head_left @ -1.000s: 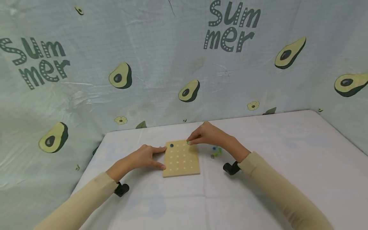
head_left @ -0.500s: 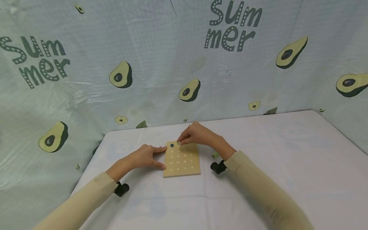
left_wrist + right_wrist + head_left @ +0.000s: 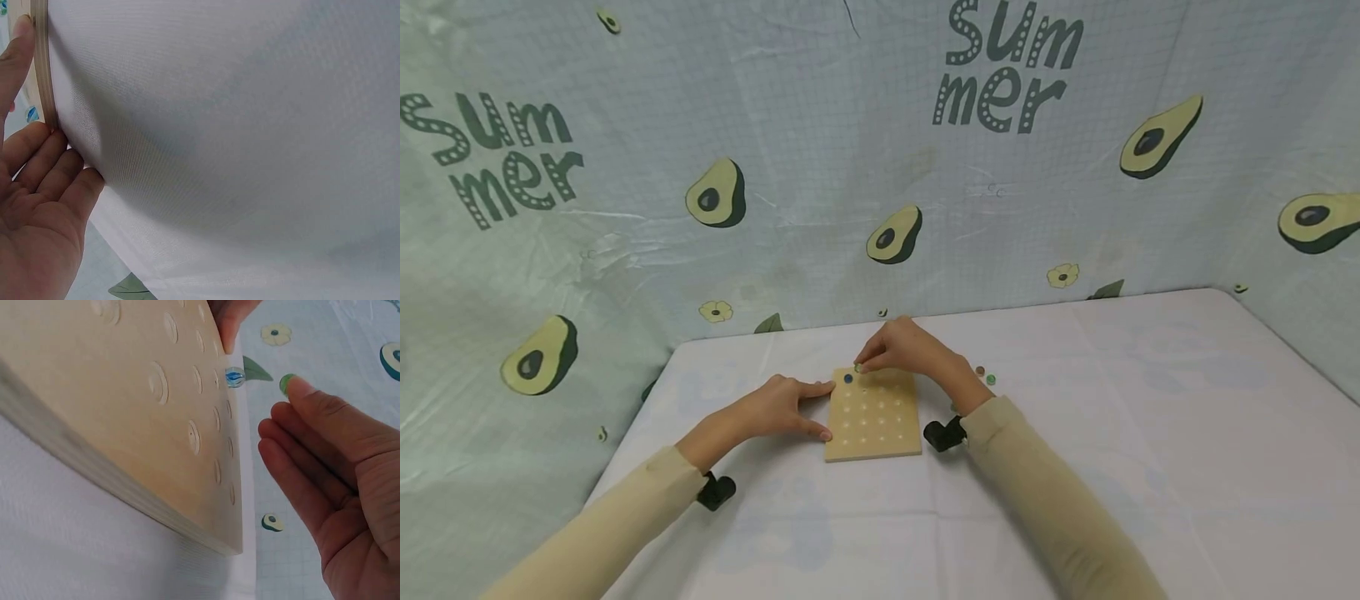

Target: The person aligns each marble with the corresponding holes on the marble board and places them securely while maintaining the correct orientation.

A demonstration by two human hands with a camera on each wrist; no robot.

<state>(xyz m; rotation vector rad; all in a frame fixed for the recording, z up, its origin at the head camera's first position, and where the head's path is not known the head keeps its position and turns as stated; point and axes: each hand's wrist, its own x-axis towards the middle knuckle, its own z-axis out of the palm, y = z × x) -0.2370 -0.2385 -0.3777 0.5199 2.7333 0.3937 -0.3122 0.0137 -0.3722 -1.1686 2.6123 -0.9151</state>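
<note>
A square wooden board [image 3: 876, 417] with rows of shallow round hollows lies on the table. One blue marble [image 3: 848, 378] sits in its far left hollow; the right wrist view shows this marble [image 3: 235, 377] as clear glass with a blue swirl. My right hand [image 3: 904, 346] pinches a green marble [image 3: 287, 384] between thumb and index finger, over the board's far edge, just right of the blue one. My left hand [image 3: 775, 408] rests at the board's left side, thumb and index finger spread along the edge. In the left wrist view its fingertips [image 3: 47, 134] touch the board's corner.
Right of the board, past my right wrist, lie a brownish marble [image 3: 980, 371] and a green glass marble [image 3: 991, 380]. My right forearm covers part of that area. A white cloth [image 3: 880, 525] covers the table, and a printed curtain [image 3: 805, 167] hangs behind it.
My right hand has moved left along the board's far edge with the green marble, from the far right corner to beside the blue one. My left hand and the board have stayed put.
</note>
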